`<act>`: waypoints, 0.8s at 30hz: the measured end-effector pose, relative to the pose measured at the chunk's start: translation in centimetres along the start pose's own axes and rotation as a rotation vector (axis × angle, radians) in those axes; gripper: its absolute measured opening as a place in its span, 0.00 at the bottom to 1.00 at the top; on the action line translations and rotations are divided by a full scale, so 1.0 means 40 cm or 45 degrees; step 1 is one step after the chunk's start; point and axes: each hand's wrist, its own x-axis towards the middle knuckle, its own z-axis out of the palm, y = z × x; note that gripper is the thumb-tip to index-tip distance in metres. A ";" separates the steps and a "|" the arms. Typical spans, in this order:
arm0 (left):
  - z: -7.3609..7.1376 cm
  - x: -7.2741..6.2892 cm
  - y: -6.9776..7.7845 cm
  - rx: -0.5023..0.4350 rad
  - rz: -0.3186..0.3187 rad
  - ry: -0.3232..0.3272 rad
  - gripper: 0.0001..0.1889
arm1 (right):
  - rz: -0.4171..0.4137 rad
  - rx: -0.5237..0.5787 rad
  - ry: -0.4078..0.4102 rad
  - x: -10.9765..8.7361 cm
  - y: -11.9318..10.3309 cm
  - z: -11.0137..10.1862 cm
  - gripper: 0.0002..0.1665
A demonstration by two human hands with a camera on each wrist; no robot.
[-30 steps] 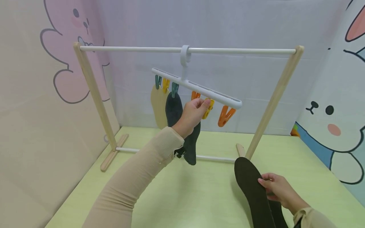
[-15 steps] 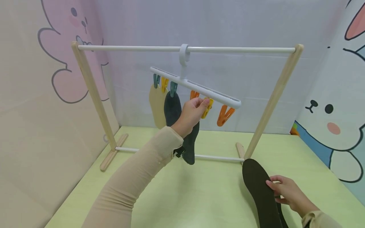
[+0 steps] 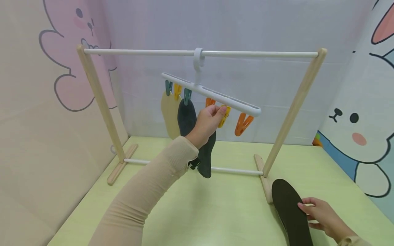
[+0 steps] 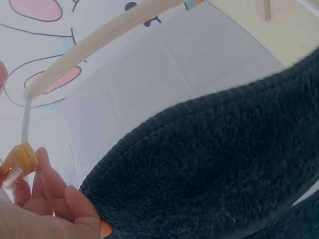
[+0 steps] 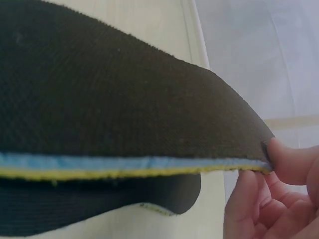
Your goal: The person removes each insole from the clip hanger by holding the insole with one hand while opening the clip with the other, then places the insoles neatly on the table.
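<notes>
My left hand [image 3: 205, 125] pinches a yellow clothespin [image 3: 227, 118] under the white clip hanger [image 3: 229, 101]. Beside and behind that hand, dark fuzzy insoles [image 3: 187, 118] hang from the clips, and a beige insole [image 3: 170, 114] hangs farther left. In the left wrist view one dark fuzzy insole [image 4: 209, 159] fills much of the picture. Low on the right, my right hand [image 3: 323, 216] pinches a blackish insole [image 3: 288, 210] by its edge between thumb and fingers. The right wrist view shows its blue and yellow layered rim, and a second black insole [image 5: 164, 196] below it.
The hanger hooks over the top rod [image 3: 138, 52] of a wooden-legged rack on a pale yellow-green table [image 3: 221, 212]. At the hanger's right end is an orange clothespin [image 3: 244, 124]. A wooden foot [image 3: 265, 186] of the rack stands near the insole in my right hand.
My right hand has moved right and downward with the insole, away from the rack's right foot. My left hand stays on the yellow clothespin, and the hanger has barely moved.
</notes>
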 end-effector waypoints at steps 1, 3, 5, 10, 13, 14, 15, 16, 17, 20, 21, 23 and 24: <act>0.000 0.000 -0.001 0.018 0.016 0.008 0.15 | 0.007 -0.005 -0.001 -0.001 0.002 -0.002 0.15; 0.001 -0.001 -0.003 0.052 0.046 0.025 0.15 | 0.020 -0.009 0.000 -0.003 0.006 -0.004 0.15; 0.001 -0.002 -0.004 0.077 0.062 0.036 0.15 | 0.030 -0.011 -0.002 -0.004 0.012 -0.003 0.15; 0.000 -0.004 -0.006 0.097 0.056 0.049 0.15 | 0.045 -0.014 -0.002 -0.004 0.025 -0.003 0.15; 0.001 -0.004 -0.006 0.090 0.052 0.046 0.15 | 0.051 -0.017 0.000 -0.003 0.030 -0.007 0.15; 0.001 -0.004 -0.006 0.089 0.051 0.044 0.15 | 0.054 -0.021 0.000 -0.002 0.032 -0.009 0.15; 0.002 -0.004 -0.007 0.086 0.051 0.043 0.15 | 0.058 -0.023 0.000 -0.001 0.035 -0.010 0.15; 0.002 -0.003 -0.007 0.083 0.051 0.043 0.15 | 0.063 -0.025 0.004 0.001 0.038 -0.011 0.16; 0.003 -0.003 -0.007 0.079 0.051 0.042 0.15 | 0.065 -0.031 0.008 0.003 0.042 -0.013 0.16; 0.005 -0.002 -0.005 0.076 0.058 0.041 0.15 | 0.070 -0.045 0.023 0.008 0.054 -0.015 0.18; 0.006 -0.001 -0.005 0.076 0.060 0.042 0.15 | 0.067 -0.049 0.027 0.009 0.057 -0.016 0.19; 0.008 0.000 -0.002 0.072 0.066 0.045 0.14 | 0.059 -0.064 0.032 0.012 0.062 -0.016 0.19; 0.008 0.001 -0.001 0.072 0.072 0.046 0.14 | 0.057 -0.069 0.035 0.012 0.063 -0.015 0.20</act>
